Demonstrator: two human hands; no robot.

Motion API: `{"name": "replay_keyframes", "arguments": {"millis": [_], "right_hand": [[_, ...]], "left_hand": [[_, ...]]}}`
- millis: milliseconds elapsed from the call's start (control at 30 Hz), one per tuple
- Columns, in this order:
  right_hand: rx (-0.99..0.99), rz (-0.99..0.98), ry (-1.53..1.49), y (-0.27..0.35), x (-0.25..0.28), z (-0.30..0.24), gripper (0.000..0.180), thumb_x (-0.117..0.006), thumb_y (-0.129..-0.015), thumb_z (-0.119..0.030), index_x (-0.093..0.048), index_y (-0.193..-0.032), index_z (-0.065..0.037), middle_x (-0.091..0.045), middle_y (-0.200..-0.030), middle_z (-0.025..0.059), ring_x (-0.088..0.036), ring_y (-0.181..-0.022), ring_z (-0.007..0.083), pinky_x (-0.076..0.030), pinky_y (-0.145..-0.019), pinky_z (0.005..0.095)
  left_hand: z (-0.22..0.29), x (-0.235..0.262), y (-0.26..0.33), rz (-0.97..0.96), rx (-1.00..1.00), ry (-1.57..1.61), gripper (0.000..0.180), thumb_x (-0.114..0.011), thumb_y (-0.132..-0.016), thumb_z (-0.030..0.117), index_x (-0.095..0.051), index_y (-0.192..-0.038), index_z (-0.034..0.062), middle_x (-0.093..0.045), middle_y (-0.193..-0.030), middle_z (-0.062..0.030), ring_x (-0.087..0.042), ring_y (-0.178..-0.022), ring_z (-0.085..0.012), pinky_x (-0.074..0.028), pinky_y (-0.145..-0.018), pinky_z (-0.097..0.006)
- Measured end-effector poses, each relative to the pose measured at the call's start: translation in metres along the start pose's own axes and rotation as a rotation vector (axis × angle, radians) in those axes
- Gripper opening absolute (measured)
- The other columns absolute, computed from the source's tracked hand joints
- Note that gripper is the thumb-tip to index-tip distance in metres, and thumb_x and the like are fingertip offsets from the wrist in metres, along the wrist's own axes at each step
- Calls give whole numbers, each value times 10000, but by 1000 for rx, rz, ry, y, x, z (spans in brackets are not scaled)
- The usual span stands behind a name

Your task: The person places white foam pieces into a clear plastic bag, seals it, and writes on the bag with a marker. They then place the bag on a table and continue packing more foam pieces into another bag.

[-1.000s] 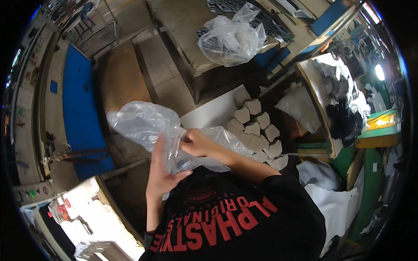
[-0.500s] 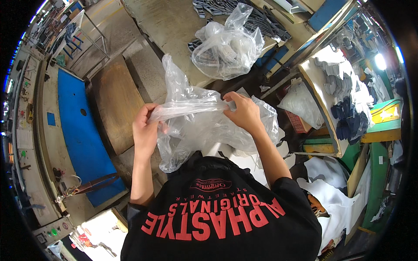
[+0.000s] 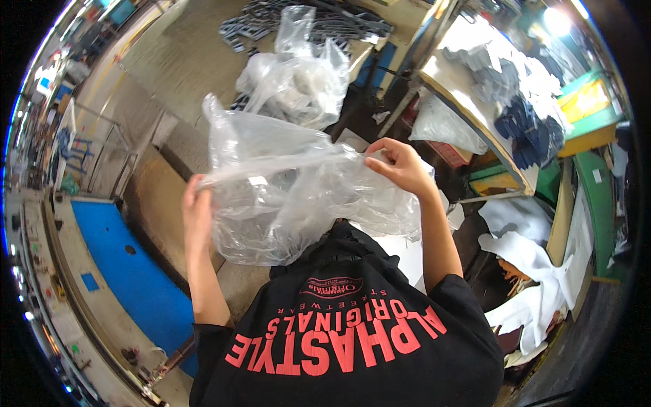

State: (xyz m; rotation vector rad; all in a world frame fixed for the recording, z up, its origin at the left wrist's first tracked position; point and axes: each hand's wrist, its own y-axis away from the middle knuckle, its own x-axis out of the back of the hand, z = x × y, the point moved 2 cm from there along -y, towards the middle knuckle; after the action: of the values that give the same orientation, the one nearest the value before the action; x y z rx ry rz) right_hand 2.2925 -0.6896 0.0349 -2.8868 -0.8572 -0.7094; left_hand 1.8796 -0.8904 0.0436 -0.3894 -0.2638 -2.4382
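A large clear plastic bag (image 3: 278,183) is stretched between my two hands in front of my chest. My left hand (image 3: 198,211) pinches the rim at the bag's left end, its fingers a little blurred. At the other end of the rim my right hand (image 3: 401,166) grips the plastic between thumb and forefinger. The rim runs taut from one hand to the other, while the rest of the bag hangs crumpled below and toward my right forearm. What the bag may hold cannot be made out.
Beyond my hands, another bunched clear bag (image 3: 298,85) lies on a worn table (image 3: 183,47) beside many dark cut pieces (image 3: 271,24). A blue-topped machine bench (image 3: 129,264) stands left. At right are a stand with dark fabric pieces (image 3: 532,129) and white sheet material (image 3: 532,271).
My hands have moved apart, the left one outward to the left, spreading the bag's gathered rim wider. The whole view has swung a little to the right.
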Motion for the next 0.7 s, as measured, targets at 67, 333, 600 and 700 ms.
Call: {"name": "replay_keyframes", "arguments": {"millis": [67, 333, 600, 700], "right_hand": [[-50, 63, -173, 11, 41, 10, 371, -862, -935, -271, -735, -1145, 7, -560, -756, -53, -494, -695, 50, -412, -619, 256], [25, 398, -762, 36, 127, 30, 158, -621, -1123, -234, -623, -1124, -75, -545, -911, -103, -479, -816, 1, -402, -735, 176], [60, 127, -389, 7, 103, -7, 237, -537, -1158, -260, -617, -1149, -36, -611, -899, -8, -574, -733, 67, -494, -648, 256], [70, -158, -328, -2, 109, -6, 264, -534, -1159, -273, -619, -1113, -27, -619, -895, 10, -580, -736, 91, -507, -670, 297]], "left_hand": [[16, -7, -26, 213, -234, -171, 379, -650, -932, 118, -633, -1304, 50, -677, -1200, -141, -658, -1104, -267, -511, -946, -403], [64, -114, -30, 151, -442, -264, 635, -720, -947, 215, -467, -1503, 44, -469, -1473, -217, -398, -1405, -378, -356, -1177, -515], [118, -270, 4, -543, -655, 37, 667, -691, -1041, 244, -350, -1537, -45, -468, -1498, -241, -452, -1426, -380, -340, -1222, -482], [116, -298, -11, -529, -558, 61, 723, -726, -1015, 153, -276, -1541, -56, -472, -1501, -251, -462, -1422, -357, -346, -1217, -486]]}}
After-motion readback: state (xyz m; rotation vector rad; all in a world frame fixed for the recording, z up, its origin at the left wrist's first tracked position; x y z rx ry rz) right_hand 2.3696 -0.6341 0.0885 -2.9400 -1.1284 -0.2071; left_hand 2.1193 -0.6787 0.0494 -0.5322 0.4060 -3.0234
